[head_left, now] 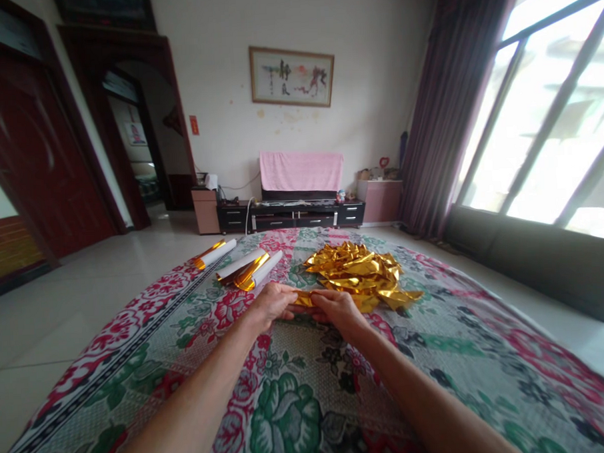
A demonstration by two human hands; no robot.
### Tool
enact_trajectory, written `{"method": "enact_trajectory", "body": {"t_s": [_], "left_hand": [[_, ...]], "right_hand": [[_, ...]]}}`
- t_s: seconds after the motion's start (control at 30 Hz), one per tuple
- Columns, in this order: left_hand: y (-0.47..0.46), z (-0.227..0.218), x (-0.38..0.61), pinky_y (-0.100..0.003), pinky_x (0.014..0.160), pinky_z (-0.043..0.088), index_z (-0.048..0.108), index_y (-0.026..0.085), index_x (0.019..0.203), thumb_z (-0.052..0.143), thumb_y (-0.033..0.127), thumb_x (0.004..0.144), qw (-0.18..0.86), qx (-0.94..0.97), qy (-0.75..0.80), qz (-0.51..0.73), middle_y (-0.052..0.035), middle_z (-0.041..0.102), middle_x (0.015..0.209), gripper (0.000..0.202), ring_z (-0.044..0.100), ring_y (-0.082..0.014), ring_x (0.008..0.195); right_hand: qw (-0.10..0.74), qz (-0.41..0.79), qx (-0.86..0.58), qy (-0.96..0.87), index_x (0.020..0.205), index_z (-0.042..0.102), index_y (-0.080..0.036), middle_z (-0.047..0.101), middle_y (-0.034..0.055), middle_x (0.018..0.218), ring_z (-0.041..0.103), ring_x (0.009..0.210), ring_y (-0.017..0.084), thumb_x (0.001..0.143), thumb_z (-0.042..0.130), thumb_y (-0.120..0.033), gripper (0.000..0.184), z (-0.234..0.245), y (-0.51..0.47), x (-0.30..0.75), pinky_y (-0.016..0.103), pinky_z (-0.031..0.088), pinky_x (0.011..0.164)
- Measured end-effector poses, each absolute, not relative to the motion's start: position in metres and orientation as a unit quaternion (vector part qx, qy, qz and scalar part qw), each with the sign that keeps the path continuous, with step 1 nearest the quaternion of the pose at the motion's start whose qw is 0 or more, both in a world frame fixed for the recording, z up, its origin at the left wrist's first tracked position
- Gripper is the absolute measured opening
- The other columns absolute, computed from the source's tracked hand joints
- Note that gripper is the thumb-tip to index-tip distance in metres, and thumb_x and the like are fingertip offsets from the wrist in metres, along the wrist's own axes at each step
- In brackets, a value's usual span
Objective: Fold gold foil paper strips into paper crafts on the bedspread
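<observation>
Between my two hands is a small folded piece of gold foil paper (304,298), held just above the tablecloth. My left hand (274,304) pinches its left end, thumb on top. Its right end is gripped by the closed fingers of my right hand (338,310). Right behind my right hand lies a heap of folded gold foil paper pieces (361,267), pointed and shiny. Beyond my left hand rest loosely rolled sheets of gold foil paper (251,272) with white backs. Much of the held piece is covered by my fingers.
A floral cloth (285,414) covers the round table. Another gold and white roll (216,253) lies near its far left edge. Across the room stand a low black cabinet (276,222) and a screen under a pink cloth (302,170). A window (552,122) is at right.
</observation>
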State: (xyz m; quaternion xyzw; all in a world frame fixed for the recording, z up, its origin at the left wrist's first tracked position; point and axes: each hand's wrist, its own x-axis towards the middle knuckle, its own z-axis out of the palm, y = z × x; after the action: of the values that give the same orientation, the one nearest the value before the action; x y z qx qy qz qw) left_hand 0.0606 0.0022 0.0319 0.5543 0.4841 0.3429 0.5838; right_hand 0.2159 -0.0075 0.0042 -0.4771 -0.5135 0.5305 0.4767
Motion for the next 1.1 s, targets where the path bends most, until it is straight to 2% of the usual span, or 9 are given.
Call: {"method": "enact_trajectory", "body": {"t_s": [0.2,0.47,0.83,1.1], "left_hand": [[0.0014,0.0327,0.0607,-0.015,0.049,0.043,0.064,0.013,0.099,0.054,0.014,0.070,0.601,0.550,0.472,0.338,-0.0081,0.068,0.076,0.030,0.063,-0.0138,0.070],[0.0014,0.0362,0.0573,-0.014,0.046,0.043,0.064,0.011,0.099,0.055,0.009,0.068,0.614,0.537,0.472,0.336,-0.0102,0.067,0.087,0.032,0.063,-0.0134,0.068],[0.0038,0.0302,0.0593,-0.014,0.045,0.042,0.064,0.013,0.099,0.053,0.010,0.071,0.612,0.528,0.474,0.349,-0.0086,0.068,0.078,0.031,0.063,-0.0131,0.066],[0.0001,0.0350,0.0615,-0.013,0.043,0.041,0.064,0.012,0.098,0.051,0.016,0.077,0.607,0.541,0.474,0.337,-0.0092,0.068,0.079,0.025,0.064,-0.0142,0.071]], "right_hand": [[0.493,0.531,-0.483,-0.492,0.085,0.068,-0.016,0.068,0.0012,0.070,0.063,0.063,0.013,0.070,0.056,-0.024,0.021,0.0046,-0.0075,0.2139,0.018,0.048,0.052],[0.478,0.569,-0.457,-0.489,0.089,0.067,-0.016,0.069,0.0017,0.073,0.064,0.066,0.012,0.072,0.056,-0.023,0.021,0.0055,-0.0084,0.2169,0.016,0.048,0.053],[0.475,0.549,-0.475,-0.497,0.093,0.066,-0.016,0.069,0.0015,0.073,0.064,0.063,0.011,0.075,0.054,-0.022,0.022,0.0086,-0.0102,0.2152,0.017,0.049,0.053],[0.476,0.553,-0.466,-0.500,0.097,0.065,-0.016,0.069,0.0023,0.078,0.064,0.065,0.012,0.077,0.053,-0.024,0.025,0.0085,-0.0106,0.2163,0.017,0.049,0.054]]}}
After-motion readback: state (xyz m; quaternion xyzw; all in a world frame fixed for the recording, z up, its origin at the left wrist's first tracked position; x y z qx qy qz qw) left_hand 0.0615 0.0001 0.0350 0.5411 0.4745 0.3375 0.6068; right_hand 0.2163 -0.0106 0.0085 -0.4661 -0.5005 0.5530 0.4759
